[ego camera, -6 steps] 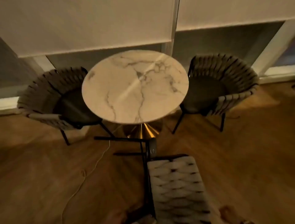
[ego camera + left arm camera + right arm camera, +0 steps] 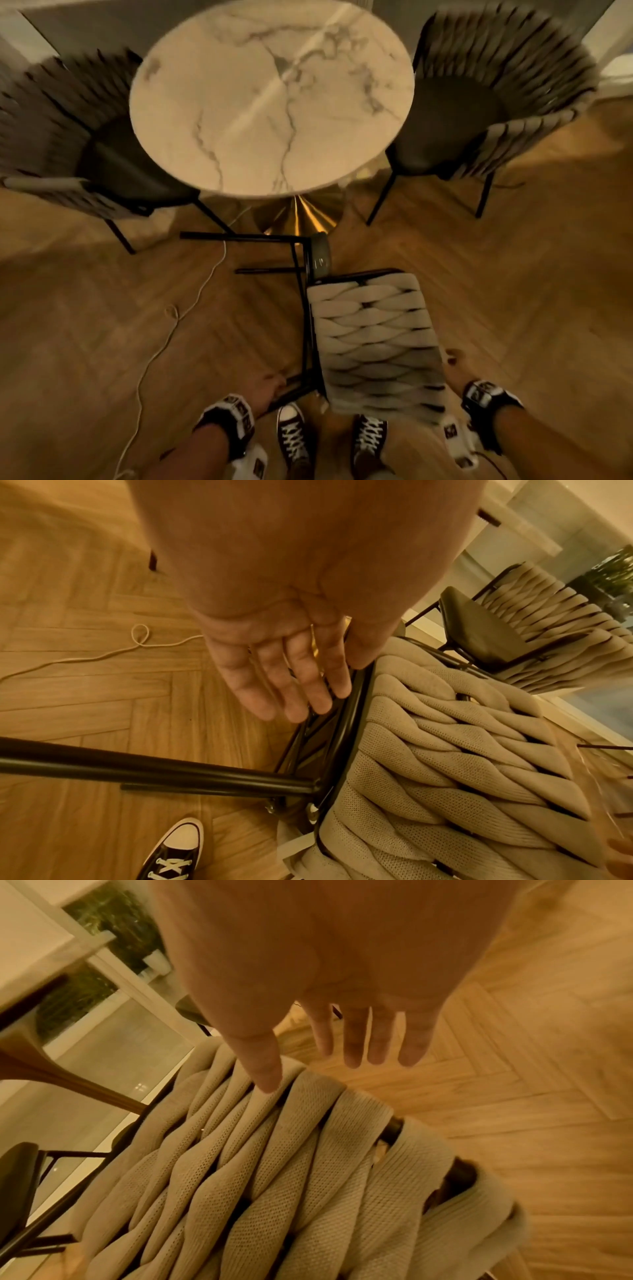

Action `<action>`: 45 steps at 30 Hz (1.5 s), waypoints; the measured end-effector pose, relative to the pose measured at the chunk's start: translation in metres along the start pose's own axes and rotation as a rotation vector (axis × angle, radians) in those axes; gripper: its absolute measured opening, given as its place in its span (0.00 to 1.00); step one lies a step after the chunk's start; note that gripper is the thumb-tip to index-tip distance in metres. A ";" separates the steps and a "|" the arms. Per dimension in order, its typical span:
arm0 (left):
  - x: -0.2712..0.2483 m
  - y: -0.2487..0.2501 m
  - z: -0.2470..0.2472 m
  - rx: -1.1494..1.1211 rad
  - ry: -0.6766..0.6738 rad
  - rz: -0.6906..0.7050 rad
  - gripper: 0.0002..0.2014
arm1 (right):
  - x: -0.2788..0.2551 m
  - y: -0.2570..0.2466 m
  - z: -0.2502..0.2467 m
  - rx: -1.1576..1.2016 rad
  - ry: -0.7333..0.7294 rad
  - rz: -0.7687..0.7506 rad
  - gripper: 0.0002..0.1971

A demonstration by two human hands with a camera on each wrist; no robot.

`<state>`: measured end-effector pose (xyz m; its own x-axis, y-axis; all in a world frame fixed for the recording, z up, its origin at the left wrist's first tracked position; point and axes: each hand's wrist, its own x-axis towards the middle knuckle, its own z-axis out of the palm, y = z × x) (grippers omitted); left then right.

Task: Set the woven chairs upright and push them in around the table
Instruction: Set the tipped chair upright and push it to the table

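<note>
A woven chair lies tipped on its side on the wood floor in front of my feet, its beige woven back facing up and its black legs pointing left. My left hand hovers open beside the black frame tube, fingers straight. My right hand is open at the weave's right edge, its thumb lying over the weave. The round marble table stands beyond, with two upright woven chairs pushed in at its left and right.
A thin white cord trails across the floor left of the fallen chair. The table's gold cone base sits just past the chair's legs. My two sneakers stand close to the chair's near end. Window frames run behind the table.
The view has dropped and moved closer to the fallen chair. Both hands and my shoes have come into view at its near end.
</note>
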<state>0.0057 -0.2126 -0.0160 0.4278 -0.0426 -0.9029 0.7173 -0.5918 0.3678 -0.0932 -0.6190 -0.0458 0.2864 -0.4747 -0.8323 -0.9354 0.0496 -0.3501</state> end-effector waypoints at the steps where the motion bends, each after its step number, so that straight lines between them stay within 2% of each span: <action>1: 0.011 0.017 0.016 0.015 -0.002 -0.023 0.13 | 0.020 0.010 0.007 0.019 -0.029 -0.013 0.50; 3: 0.021 0.026 0.024 0.048 -0.029 -0.025 0.13 | 0.041 0.014 0.017 0.040 -0.071 -0.040 0.61; 5: 0.036 0.013 0.034 0.038 -0.012 -0.027 0.15 | 0.051 0.014 0.025 0.084 -0.080 -0.045 0.66; 8: 0.037 0.005 0.039 0.050 -0.017 -0.055 0.11 | 0.050 0.002 0.025 0.068 -0.117 -0.058 0.58; 12: 0.034 0.003 0.042 0.091 -0.050 -0.092 0.08 | 0.028 -0.019 0.021 0.084 -0.193 -0.117 0.62; 13: 0.032 0.004 0.042 0.080 -0.060 -0.117 0.07 | 0.014 -0.026 0.022 0.096 -0.206 -0.130 0.59; 15: 0.024 0.010 0.045 0.025 -0.054 -0.152 0.07 | -0.014 -0.035 0.026 0.098 -0.224 -0.141 0.46; 18: 0.008 0.022 0.045 -0.149 0.074 -0.162 0.09 | -0.046 -0.031 0.037 0.045 -0.196 -0.166 0.37; 20: -0.005 0.031 0.043 -0.278 0.108 -0.165 0.21 | -0.070 -0.032 0.044 0.025 -0.149 -0.215 0.25; 21: -0.013 0.039 0.044 -0.323 0.065 -0.145 0.27 | -0.083 -0.036 0.048 0.040 -0.147 -0.250 0.23; 23: -0.019 0.049 0.046 -0.462 -0.023 -0.046 0.34 | -0.106 -0.044 0.058 0.038 -0.161 -0.298 0.27; 25: -0.026 0.057 0.046 -0.567 0.009 0.012 0.40 | -0.124 -0.056 0.062 0.053 -0.152 -0.354 0.33; 27: -0.036 0.066 0.041 -0.563 0.064 0.025 0.44 | -0.135 -0.073 0.059 0.042 -0.122 -0.432 0.26; 30: -0.050 0.086 0.032 -0.580 0.056 0.061 0.46 | -0.152 -0.104 0.047 0.021 -0.068 -0.523 0.17; 33: -0.055 0.108 0.024 -0.579 0.040 0.139 0.47 | -0.168 -0.128 0.040 -0.044 -0.019 -0.580 0.15; 38: -0.048 0.112 0.016 -0.515 0.013 0.156 0.46 | -0.194 -0.147 0.058 -0.200 0.076 -0.656 0.14; 43: -0.063 0.106 0.021 -0.535 -0.137 0.162 0.27 | -0.214 -0.155 0.083 -0.398 0.101 -0.630 0.17; 45: -0.064 0.103 0.017 -0.561 -0.139 0.139 0.26 | -0.220 -0.160 0.097 -0.443 0.062 -0.649 0.22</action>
<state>0.0424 -0.2847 0.0760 0.4900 -0.2168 -0.8443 0.8568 -0.0587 0.5123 0.0130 -0.4376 0.1518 0.8035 -0.3375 -0.4904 -0.5845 -0.6029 -0.5429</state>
